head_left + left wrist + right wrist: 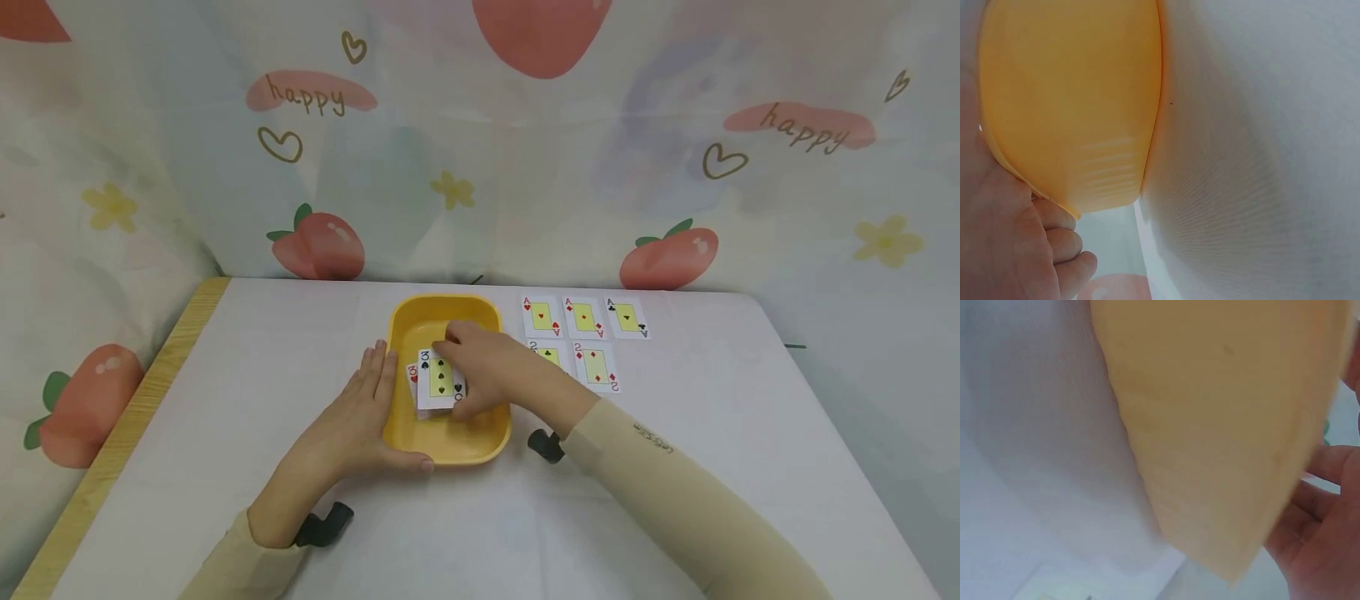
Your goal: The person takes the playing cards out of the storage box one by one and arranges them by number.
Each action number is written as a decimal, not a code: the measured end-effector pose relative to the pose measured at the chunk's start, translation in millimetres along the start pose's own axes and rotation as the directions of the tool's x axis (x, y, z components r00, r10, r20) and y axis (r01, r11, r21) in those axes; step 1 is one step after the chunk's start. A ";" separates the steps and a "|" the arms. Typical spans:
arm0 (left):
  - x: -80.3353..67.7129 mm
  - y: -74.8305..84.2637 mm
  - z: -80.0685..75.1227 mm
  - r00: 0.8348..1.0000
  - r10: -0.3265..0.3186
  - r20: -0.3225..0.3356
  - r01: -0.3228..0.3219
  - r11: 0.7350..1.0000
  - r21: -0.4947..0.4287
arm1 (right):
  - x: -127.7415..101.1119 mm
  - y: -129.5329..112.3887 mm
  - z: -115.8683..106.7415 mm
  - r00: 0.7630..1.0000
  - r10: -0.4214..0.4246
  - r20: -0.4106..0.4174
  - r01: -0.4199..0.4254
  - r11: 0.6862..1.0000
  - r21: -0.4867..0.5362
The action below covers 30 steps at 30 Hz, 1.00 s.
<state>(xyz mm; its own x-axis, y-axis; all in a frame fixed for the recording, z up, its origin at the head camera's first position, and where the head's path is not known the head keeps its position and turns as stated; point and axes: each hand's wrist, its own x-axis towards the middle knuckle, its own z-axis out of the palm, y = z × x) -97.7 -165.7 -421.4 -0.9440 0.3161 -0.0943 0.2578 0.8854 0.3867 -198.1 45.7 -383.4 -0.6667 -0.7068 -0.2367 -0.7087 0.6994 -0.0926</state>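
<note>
Yellow plastic forms the tray (487, 321), a shallow rounded-corner container standing on the white table (262, 375) near its middle. Inside the tray lies a small stack of playing cards; the top card is the three of spades (439, 379), face up, and the red corner of a second card (412, 374) shows at the left edge of the stack.

Left hand (352, 421): fingers straight and together, laid flat against the tray's left outer wall, with the thumb running along the near rim. It grips nothing. The left wrist view shows the same contact from below: the tray's yellow wall (1072, 94) fills the upper left, and the fingers (1063, 240) rest under its rim.

Right hand (487, 375): reaches into the tray from the right, fingers curled over the right side and far edge of the three of spades, pinching the card. The right wrist view shows only the tray's blurred outer wall (1222, 412) and part of the palm (1322, 537); the card itself is hidden there.

Card layout on the table, right of the tray:
- Far row: ace of hearts (541, 316), ace of diamonds (583, 317), ace of clubs (627, 317), side by side with small gaps.
- Near row: two of clubs (550, 353), partly covered by the right hand, and two of diamonds (596, 366) just beside it.

A printed cloth backdrop (480, 150) with peaches and the word "happy" hangs behind the table.
</note>
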 end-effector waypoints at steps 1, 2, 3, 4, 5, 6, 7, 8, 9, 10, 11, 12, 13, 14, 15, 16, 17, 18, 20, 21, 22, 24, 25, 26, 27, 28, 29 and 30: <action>0.0 0.1 0.2 1.000 -0.001 -0.001 0.001 1.000 -0.001 | -2.9 1.3 -2.4 1.000 -0.001 -0.012 0.001 1.000 0.002; -0.2 0.1 0.4 1.000 -0.002 -0.001 0.002 1.000 -0.004 | -6.2 2.9 -4.6 1.000 -0.001 -0.025 0.001 1.000 0.006; -0.2 0.0 0.5 1.000 -0.003 -0.001 0.003 1.000 -0.007 | -9.6 4.4 -7.2 0.999 -0.004 -0.038 0.005 1.000 0.013; -0.3 0.1 0.6 1.000 -0.004 -0.002 0.004 1.000 -0.007 | -12.9 6.1 -9.5 0.999 -0.006 -0.052 0.007 1.000 0.020; -0.4 0.2 0.6 1.000 -0.005 -0.002 0.005 1.000 -0.008 | -16.2 8.0 -11.7 0.998 -0.004 -0.063 0.006 1.000 0.026; -0.5 0.3 0.8 1.000 -0.004 -0.003 0.004 1.000 -0.009 | -19.6 9.6 -13.9 0.997 -0.001 -0.073 0.003 0.999 0.035; -0.6 0.3 0.9 1.000 -0.004 -0.003 0.004 1.000 -0.009 | -22.7 11.3 -15.8 0.997 0.002 -0.081 0.002 0.999 0.041; -0.7 0.2 1.1 1.000 -0.004 -0.004 0.004 1.000 -0.009 | -25.7 13.1 -17.2 0.996 0.005 -0.087 -0.001 0.999 0.047; -0.6 0.1 1.3 1.000 -0.004 -0.005 0.004 1.000 -0.007 | -28.6 14.8 -18.6 0.996 0.010 -0.093 -0.005 0.999 0.053; -0.5 0.1 1.5 1.000 -0.005 -0.007 0.005 1.000 -0.005 | -31.2 16.6 -19.7 0.995 0.018 -0.097 -0.013 0.998 0.054; -0.6 0.0 1.7 1.000 -0.006 -0.008 0.006 1.000 -0.003 | -33.6 18.3 -20.5 0.995 0.027 -0.098 -0.021 0.998 0.056; -0.6 0.0 1.8 1.000 -0.006 -0.009 0.006 1.000 -0.001 | -36.1 19.9 -21.3 0.995 0.033 -0.099 -0.027 0.998 0.058; -0.7 -0.1 1.9 1.000 -0.007 -0.010 0.007 1.000 -0.001 | -38.5 21.6 -22.0 0.994 0.039 -0.100 -0.034 0.998 0.059; -0.7 -0.1 1.8 1.000 -0.005 -0.012 0.005 1.000 0.000 | -41.0 23.4 -22.4 0.993 0.047 -0.104 -0.041 0.997 0.063; -0.7 0.0 1.8 1.000 -0.004 -0.014 0.004 1.000 0.001 | -43.6 25.2 -22.4 0.993 0.054 -0.107 -0.047 0.997 0.067; -0.6 0.0 1.7 1.000 -0.003 -0.015 0.003 1.000 -0.001 | -46.1 27.0 -22.6 0.992 0.059 -0.112 -0.052 0.996 0.069; -0.6 0.1 1.7 1.000 -0.001 -0.016 0.001 1.000 -0.001 | -49.1 28.8 -22.6 0.991 0.063 -0.117 -0.054 0.996 0.075; -0.5 0.2 1.7 1.000 0.001 -0.017 -0.001 1.000 -0.004 | -52.1 30.8 -22.4 0.990 0.065 -0.123 -0.056 0.995 0.079; 0.0 0.2 1.9 1.000 0.006 -0.020 -0.006 1.000 -0.005 | -58.7 34.9 -21.7 0.988 0.071 -0.137 -0.059 0.994 0.089; 0.4 0.1 2.2 1.000 0.007 -0.020 -0.007 1.000 -0.007 | -62.2 36.9 -21.4 0.988 0.071 -0.141 -0.058 0.994 0.092; 0.6 -0.2 2.4 1.000 0.008 -0.022 -0.009 1.000 -0.008 | -65.5 38.7 -21.2 0.987 0.074 -0.144 -0.060 0.993 0.097; 0.6 -0.7 2.7 1.000 0.011 -0.026 -0.011 1.000 -0.012 | -72.1 42.0 -20.2 0.986 0.084 -0.145 -0.069 0.992 0.101; 0.7 -0.9 2.8 1.000 0.012 -0.027 -0.012 1.000 -0.012 | -75.4 43.3 -19.8 0.985 0.090 -0.145 -0.076 0.992 0.104; 0.7 -1.0 2.9 1.000 0.012 -0.027 -0.012 1.000 -0.014 | -78.6 44.6 -19.3 0.985 0.098 -0.144 -0.083 0.991 0.107; 0.5 -0.9 2.7 1.000 0.012 -0.027 -0.013 1.000 -0.016 | -81.6 45.6 -18.8 0.984 0.105 -0.143 -0.090 0.990 0.109; 0.3 -0.9 2.5 1.000 0.012 -0.028 -0.013 1.000 -0.017 | -84.5 46.5 -18.1 0.983 0.113 -0.144 -0.098 0.989 0.109; 0.2 -1.0 2.4 1.000 0.013 -0.027 -0.013 1.000 -0.020 | -87.0 47.2 -17.3 0.982 0.118 -0.147 -0.103 0.989 0.107; 0.1 -1.1 2.2 1.000 0.013 -0.027 -0.014 1.000 -0.021 | -89.2 47.9 -16.4 0.981 0.122 -0.151 -0.106 0.988 0.109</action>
<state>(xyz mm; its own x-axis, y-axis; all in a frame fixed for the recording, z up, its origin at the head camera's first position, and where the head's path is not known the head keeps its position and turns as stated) -97.6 -165.9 -423.8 -0.9458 0.3183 -0.0648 0.2662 0.8737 0.4072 -176.3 140.6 -350.8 -0.7750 -0.6243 -0.0979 -0.6048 0.7776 -0.1718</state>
